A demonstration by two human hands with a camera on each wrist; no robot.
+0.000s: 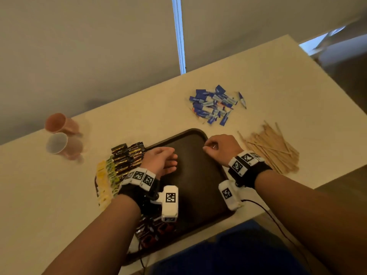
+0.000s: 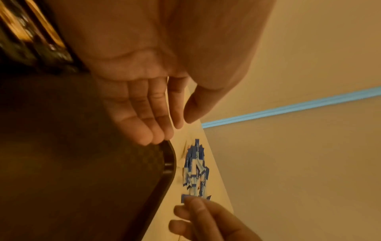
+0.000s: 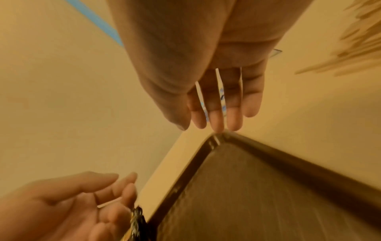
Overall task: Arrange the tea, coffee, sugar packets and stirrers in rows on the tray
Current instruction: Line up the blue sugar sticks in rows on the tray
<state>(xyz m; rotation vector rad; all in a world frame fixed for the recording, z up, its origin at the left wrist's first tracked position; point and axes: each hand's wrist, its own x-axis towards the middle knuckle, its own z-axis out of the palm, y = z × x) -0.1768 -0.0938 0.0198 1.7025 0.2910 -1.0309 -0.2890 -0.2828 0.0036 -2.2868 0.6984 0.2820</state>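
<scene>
A dark tray (image 1: pixel 198 187) lies in front of me on the pale table. My left hand (image 1: pixel 171 158) hovers open over its left part, palm turned inward, holding nothing (image 2: pixel 163 125). My right hand (image 1: pixel 210 148) is at the tray's far right corner (image 3: pixel 216 138), fingers loose and nothing visible in them (image 3: pixel 214 120). Dark coffee packets (image 1: pixel 129 155) and yellow-green tea bags (image 1: pixel 106 175) stand in rows along the tray's left side. Red-and-dark packets (image 1: pixel 153 233) show under my left wrist. Blue sugar packets (image 1: pixel 212 104) lie in a loose pile beyond the tray. Wooden stirrers (image 1: pixel 274 147) are heaped to its right.
Two pinkish cups (image 1: pixel 61 124) (image 1: pixel 61 145) lie on their sides at the far left of the table. A black cable (image 1: pixel 278 225) runs from my right wrist over the table's near edge. A wall backs the table.
</scene>
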